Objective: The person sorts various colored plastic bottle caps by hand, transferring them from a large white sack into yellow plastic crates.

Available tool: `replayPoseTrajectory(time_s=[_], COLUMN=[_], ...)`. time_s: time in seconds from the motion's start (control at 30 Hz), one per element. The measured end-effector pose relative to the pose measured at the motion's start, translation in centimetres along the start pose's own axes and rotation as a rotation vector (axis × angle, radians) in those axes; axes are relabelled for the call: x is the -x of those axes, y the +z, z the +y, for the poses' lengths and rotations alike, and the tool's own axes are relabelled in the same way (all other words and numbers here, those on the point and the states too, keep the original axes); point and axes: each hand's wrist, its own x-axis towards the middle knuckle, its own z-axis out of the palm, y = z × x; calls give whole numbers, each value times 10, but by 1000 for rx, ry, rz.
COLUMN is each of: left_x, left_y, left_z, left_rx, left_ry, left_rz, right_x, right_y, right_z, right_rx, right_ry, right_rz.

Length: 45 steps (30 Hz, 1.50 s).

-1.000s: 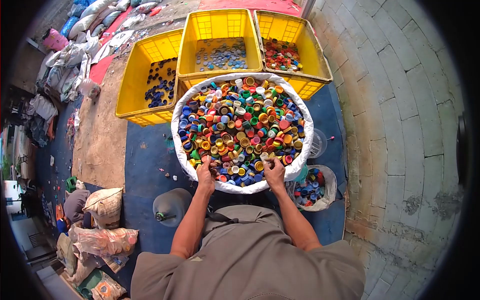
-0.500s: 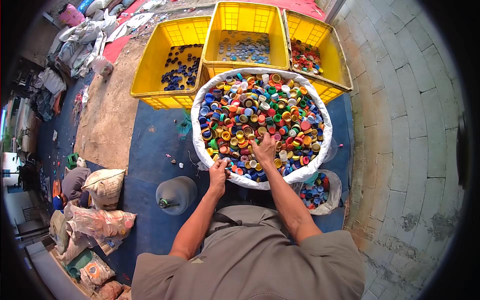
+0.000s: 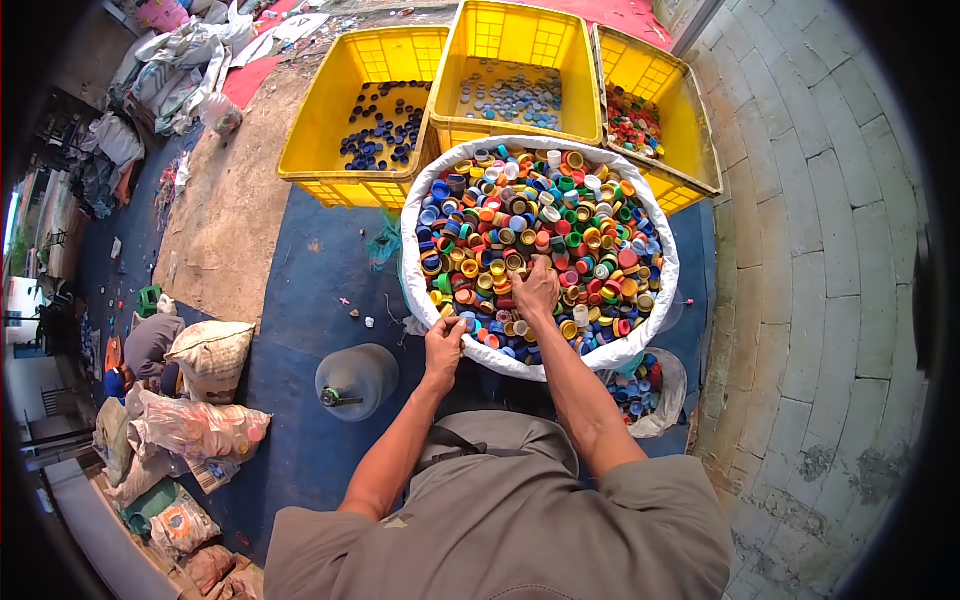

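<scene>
Right hand [image 3: 537,288] palm-down mid-pile on mixed bottle caps [image 3: 560,215] in white sack [image 3: 410,250], whose rim is rolled low, likely for reach. Left hand [image 3: 443,335] at near rim, fingers curled. Whether either grip holds caps: cannot tell. Yellow crates [image 3: 310,130] stand far, caps separated by colour.

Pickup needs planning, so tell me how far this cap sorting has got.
Early days. Done: each of the three yellow crates holds only a thin layer of caps. In hand: the right hand is in the mixed caps while the left hand is at the rim of the white sack. Left: the sack is heaped nearly full.
</scene>
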Motion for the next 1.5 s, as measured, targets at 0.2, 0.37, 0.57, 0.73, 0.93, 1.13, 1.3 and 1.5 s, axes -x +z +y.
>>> replayPoseTrajectory(time_s=[0.2, 0.37, 0.57, 0.73, 0.93, 1.13, 1.3, 1.5], left_x=[-25, -68, -100, -100, -109, -102, -71, -33], left_y=[20, 42, 64, 78, 75, 72, 66, 45], left_z=[-1, 2, 9, 17, 6, 15, 28, 38], left_rx=[-222, -621, -1104, -1281, -1296, -1098, -49, 621], left_ry=[255, 566, 796, 796, 809, 778, 315, -128], left_rz=[12, 39, 74, 75, 76, 18, -206, -382], right_x=[12, 40, 82, 107, 118, 103, 71, 36], right_y=[-23, -44, -71, -85, -92, -91, -83, -59], right_z=[9, 29, 59, 78, 89, 85, 77, 84], right_rx=[-578, -1299, -1822, -1831, -1823, -1418, -592, -42], right_ry=[98, 279, 541, 547, 583, 483, 150, -215], right_rz=[-45, -163, -219, -205, -172, -108, 53, 78])
